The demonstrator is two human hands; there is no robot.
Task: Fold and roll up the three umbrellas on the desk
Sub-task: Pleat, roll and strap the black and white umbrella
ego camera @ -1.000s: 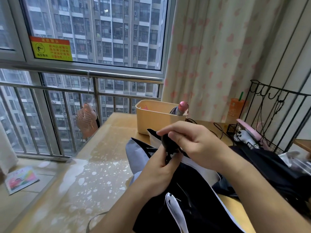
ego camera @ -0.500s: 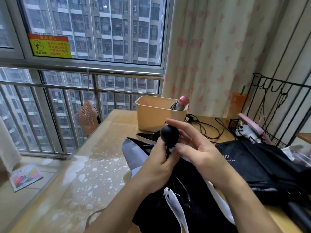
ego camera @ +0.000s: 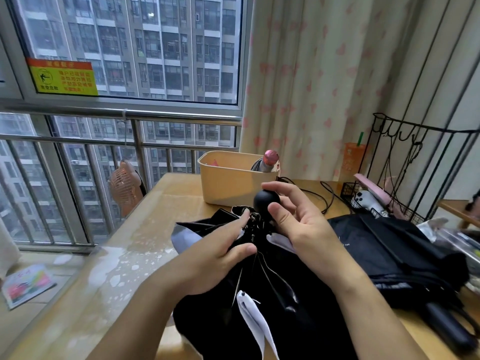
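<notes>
Desk (ego camera: 124, 268): wooden top running from near to far along the window on the left; it carries all the items below.
Held umbrella (ego camera: 262, 315): black canopy with white panels, collapsed and loose, lying at near centre of the desk between my forearms, its top end raised toward the far side.
Second umbrella (ego camera: 389, 253): black, folded flat but not rolled, on the desk just right of my right hand.
Bin (ego camera: 226, 185): beige, open-topped, at far centre of the desk, beyond both of my hands.
Left hand (ego camera: 215, 258): my fingers and thumb are curled round the gathered canopy and rib ends of the held umbrella, just below its knob.
Right hand (ego camera: 304, 224): my thumb and fingertips pinch the knob from the right.
Third umbrella (ego camera: 268, 161): grey, pink-capped, standing tilted inside the right end of the bin.
Knob (ego camera: 265, 201): round, black, at the raised end of the held umbrella.
</notes>
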